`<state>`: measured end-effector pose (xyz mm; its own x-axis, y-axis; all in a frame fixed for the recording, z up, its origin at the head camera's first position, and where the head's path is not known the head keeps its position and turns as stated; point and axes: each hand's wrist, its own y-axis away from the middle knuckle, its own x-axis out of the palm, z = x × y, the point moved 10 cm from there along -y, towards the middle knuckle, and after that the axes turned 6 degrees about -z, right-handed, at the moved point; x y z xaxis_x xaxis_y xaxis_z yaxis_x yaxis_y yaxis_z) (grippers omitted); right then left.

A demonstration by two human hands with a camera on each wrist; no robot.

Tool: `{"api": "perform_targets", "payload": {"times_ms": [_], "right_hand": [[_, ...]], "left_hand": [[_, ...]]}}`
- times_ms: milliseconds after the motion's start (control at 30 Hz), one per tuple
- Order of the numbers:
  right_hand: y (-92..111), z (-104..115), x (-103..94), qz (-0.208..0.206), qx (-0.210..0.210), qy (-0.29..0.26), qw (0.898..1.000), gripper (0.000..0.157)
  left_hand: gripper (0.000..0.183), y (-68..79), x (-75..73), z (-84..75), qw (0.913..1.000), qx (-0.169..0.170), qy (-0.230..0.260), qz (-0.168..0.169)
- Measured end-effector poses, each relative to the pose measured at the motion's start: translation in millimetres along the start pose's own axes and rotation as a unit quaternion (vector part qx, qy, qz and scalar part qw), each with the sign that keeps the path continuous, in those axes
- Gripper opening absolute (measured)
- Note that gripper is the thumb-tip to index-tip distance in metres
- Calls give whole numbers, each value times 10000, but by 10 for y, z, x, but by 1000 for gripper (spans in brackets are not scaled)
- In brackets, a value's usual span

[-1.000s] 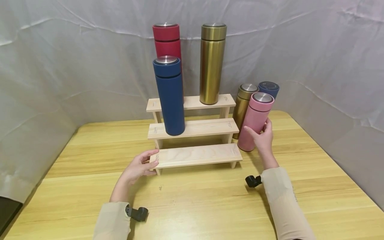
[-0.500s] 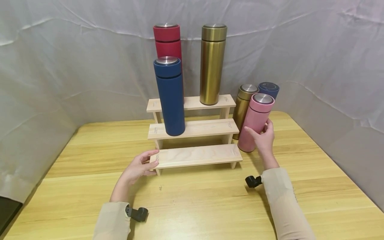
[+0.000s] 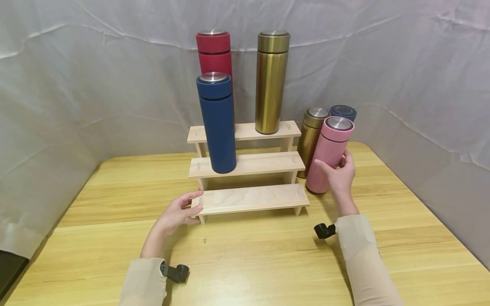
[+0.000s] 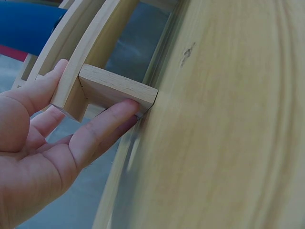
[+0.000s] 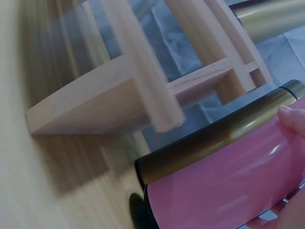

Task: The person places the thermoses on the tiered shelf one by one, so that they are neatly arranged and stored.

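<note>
My left hand point(image 3: 177, 213) holds the left end of the lowest step of a three-step wooden display stand point(image 3: 252, 199). In the left wrist view its thumb lies on the board and its fingers point(image 4: 107, 126) press against the leg. At the stand's right side my right hand point(image 3: 340, 175) grips a pink thermos bottle point(image 3: 331, 146) around its lower body, thumb in front. The bottle leans a little to the right; I cannot tell whether its base touches the table. Close beside it stands a gold thermos point(image 3: 308, 138), also seen in the right wrist view.
A blue thermos point(image 3: 217, 127) stands on the middle step's left part. On the top step are a red thermos point(image 3: 214, 59) and a tall gold thermos point(image 3: 272, 85). Another blue thermos point(image 3: 343, 111) stands behind the pink one. Grey cloth point(image 3: 153, 85) surrounds the wooden table point(image 3: 245, 263).
The right hand has shifted slightly to the right with the pink thermos, whose top has moved right and a little up. The left hand and the stand have not moved.
</note>
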<state>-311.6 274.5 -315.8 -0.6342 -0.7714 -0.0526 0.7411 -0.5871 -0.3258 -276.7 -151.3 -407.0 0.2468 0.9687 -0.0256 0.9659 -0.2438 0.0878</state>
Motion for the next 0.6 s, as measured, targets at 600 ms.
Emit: {"api": "perform_targets", "payload": {"times_ms": [600], "right_hand": [[-5, 405, -171, -257, -598, -475, 9968, 56]], "left_hand": [[53, -9, -7, 9, 10000, 8, 30, -29]]}}
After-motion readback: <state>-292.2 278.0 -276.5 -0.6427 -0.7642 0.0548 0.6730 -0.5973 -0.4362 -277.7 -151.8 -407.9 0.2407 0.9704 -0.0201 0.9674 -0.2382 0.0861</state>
